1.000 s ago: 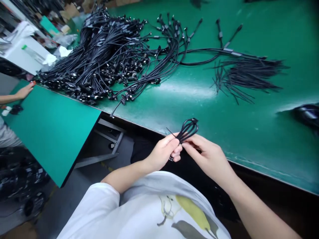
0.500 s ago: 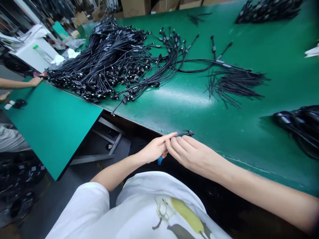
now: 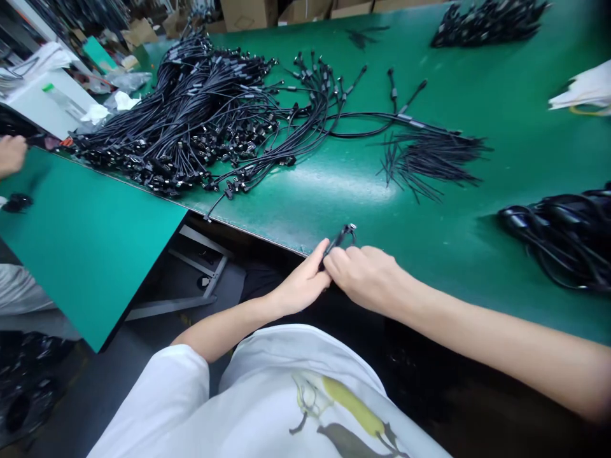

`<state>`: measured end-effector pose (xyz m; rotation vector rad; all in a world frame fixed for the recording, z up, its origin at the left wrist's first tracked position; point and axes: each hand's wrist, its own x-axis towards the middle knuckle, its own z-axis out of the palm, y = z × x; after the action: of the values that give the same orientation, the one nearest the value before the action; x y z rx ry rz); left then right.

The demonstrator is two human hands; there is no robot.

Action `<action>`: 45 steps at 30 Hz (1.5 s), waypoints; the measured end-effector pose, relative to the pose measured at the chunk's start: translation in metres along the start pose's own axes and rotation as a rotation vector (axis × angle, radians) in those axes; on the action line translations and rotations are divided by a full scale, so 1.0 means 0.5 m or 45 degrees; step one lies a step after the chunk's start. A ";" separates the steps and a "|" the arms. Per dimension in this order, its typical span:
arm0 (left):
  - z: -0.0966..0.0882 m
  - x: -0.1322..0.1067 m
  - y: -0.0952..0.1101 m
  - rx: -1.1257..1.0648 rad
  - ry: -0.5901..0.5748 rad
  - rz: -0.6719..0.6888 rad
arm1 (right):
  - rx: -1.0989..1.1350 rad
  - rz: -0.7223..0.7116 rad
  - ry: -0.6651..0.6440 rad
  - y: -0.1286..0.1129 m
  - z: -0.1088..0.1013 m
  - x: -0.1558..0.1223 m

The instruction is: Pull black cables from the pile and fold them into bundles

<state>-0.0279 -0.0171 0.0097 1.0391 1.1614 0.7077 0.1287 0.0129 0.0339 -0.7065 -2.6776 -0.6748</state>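
My left hand (image 3: 303,283) and my right hand (image 3: 365,275) meet at the near edge of the green table (image 3: 477,210), both closed on a small coiled black cable (image 3: 342,236). Only the coil's top loop pokes out above my fingers; the rest is hidden in my grip. A big heap of loose black cables (image 3: 200,114) lies at the far left of the table. A fan of thin black ties (image 3: 429,159) lies ahead and to the right of my hands.
A pile of bundled black cables (image 3: 563,235) sits at the right edge, another dark pile (image 3: 487,22) at the far back. A lower green side table (image 3: 90,242) stands left, where another person's hand (image 3: 12,154) works. Cardboard boxes (image 3: 248,13) line the back.
The coil stood tall above my fingers a second ago; now my hands have closed over it and shifted up to the table edge. The view turned right. The other person's hand drew back left.
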 end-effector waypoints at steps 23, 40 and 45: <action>-0.081 0.029 0.014 -0.094 -0.024 0.462 | 1.146 0.826 -0.189 -0.049 0.019 -0.003; -0.023 -0.006 -0.029 0.510 -0.099 0.669 | 3.017 1.420 0.192 -0.082 0.005 -0.062; 0.001 -0.022 -0.064 0.094 -0.132 0.267 | 3.631 1.235 0.019 -0.125 0.020 -0.099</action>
<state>-0.0322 -0.0392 -0.0155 1.2579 1.0046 0.7701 0.1359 -0.0491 -0.0165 -0.4633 -0.5306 2.3862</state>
